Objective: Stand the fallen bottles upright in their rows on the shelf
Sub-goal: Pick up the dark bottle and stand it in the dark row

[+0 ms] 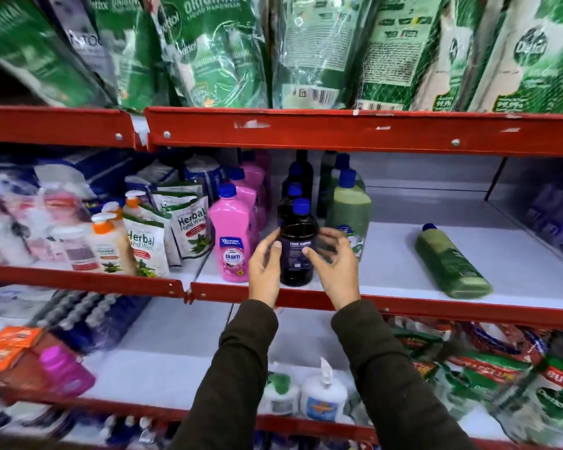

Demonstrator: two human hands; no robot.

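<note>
A dark bottle (297, 254) with a blue cap stands upright at the front of its row on the middle shelf (387, 264). My left hand (265, 267) and my right hand (335, 264) are cupped loosely around it. Both thumbs touch its label and the fingers are spread. A green bottle (452, 261) lies on its side to the right, cap pointing to the back. Upright pink bottles (231, 235) form the row on the left. Upright green bottles (350, 209) stand just right of the dark row.
Herbal hand wash pouches (163, 235) and pump bottles (106, 245) fill the shelf's left part. Green refill packs (215, 50) hang over the red upper shelf edge (338, 131). The lower shelf holds white pump bottles (322, 394), a pink bottle (65, 371) and packets.
</note>
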